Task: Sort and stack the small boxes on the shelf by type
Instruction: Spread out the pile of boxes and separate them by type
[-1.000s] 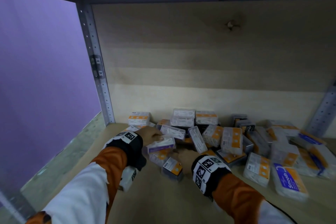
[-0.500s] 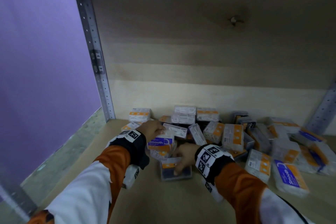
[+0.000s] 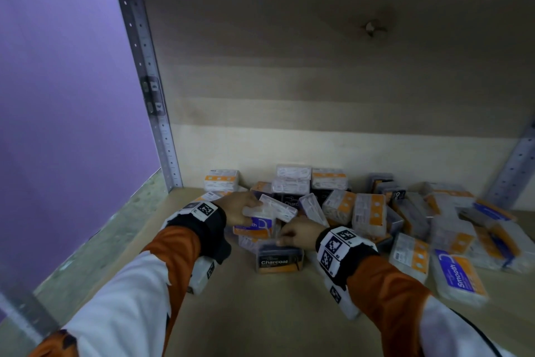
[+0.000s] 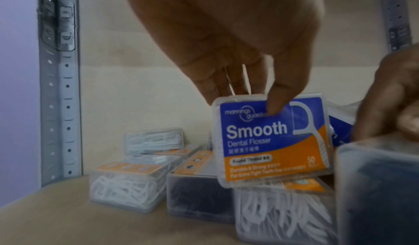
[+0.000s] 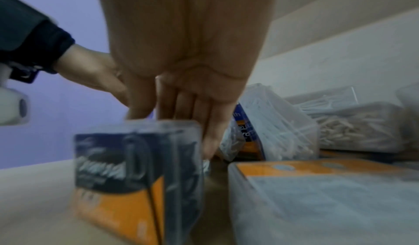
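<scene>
Left hand [image 4: 226, 39]: pinching the blue Smooth flosser box [image 4: 273, 139] by its top edge, tilted above the pile.
Right hand [image 5: 181, 66]: fingers straight down, gripping the Charcoal flosser box [image 3: 278, 260], upright on the shelf [image 3: 260, 322].

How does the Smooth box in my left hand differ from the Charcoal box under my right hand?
The Smooth box has a blue and orange label; the Charcoal box has a black and orange one. The left hand pinches the Smooth box by its top edge, raised over the pile, while the Charcoal box stands on the shelf board with the right hand gripping its top. Both are small clear plastic boxes.
</scene>
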The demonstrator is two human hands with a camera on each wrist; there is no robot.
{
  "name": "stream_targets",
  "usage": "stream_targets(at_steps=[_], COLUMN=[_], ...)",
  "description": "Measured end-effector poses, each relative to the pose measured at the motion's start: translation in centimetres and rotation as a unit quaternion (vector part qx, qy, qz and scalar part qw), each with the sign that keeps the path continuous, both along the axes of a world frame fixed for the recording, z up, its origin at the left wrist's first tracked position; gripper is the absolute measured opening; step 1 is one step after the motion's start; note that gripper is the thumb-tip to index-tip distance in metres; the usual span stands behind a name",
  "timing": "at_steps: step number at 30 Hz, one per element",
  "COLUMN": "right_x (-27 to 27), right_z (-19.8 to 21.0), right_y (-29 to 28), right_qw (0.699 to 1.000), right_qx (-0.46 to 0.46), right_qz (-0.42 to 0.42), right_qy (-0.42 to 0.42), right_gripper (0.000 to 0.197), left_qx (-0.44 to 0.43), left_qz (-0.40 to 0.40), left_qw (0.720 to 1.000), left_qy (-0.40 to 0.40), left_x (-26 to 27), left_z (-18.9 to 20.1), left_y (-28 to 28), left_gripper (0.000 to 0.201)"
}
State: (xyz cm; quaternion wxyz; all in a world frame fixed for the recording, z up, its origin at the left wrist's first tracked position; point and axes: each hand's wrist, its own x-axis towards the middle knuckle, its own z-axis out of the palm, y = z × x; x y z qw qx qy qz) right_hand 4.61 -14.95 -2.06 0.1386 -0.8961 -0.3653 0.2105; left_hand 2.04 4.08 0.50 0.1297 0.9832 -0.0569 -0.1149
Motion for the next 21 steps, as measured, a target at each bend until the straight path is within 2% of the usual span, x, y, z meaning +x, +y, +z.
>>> stream_targets(at_steps=[3, 6, 9, 12, 21], right_x=[-0.3, -0.7, -1.1, -1.4, -4.2], right_z=[0.1, 0.1, 0.2, 0.5, 2.8], right_y=[-0.2, -0.2, -0.3, -0.6, -4.9], right_qw=[0.997, 0.998, 0.996, 0.993, 0.990], right_qx=[0.031, 0.030, -0.046, -0.054, -0.067], right_qz=[0.012, 0.024, 0.046, 0.054, 0.046], right_qy=[-0.073, -0.056, -0.057, -0.090, -0.116], right_gripper=[0.031, 0.037, 0.051, 0.043, 0.045], left_qx=[-0.004, 0.012, 0.038, 0.063, 0.128], left_qz=[0.002, -0.001, -0.003, -0.009, -0.035], left_qw=[1.000, 1.000, 0.999, 0.998, 0.990], left_qy=[-0.005, -0.008, -0.016, -0.018, -0.047], left_x=[-0.1, -0.4, -0.8, -1.6, -5.1], left_z=[0.2, 0.5, 0.9, 1.4, 2.4], left_y=[0.0, -0.1, -0.1, 0.0, 0.9], left_gripper=[0.056, 0.055, 0.055, 0.054, 0.051])
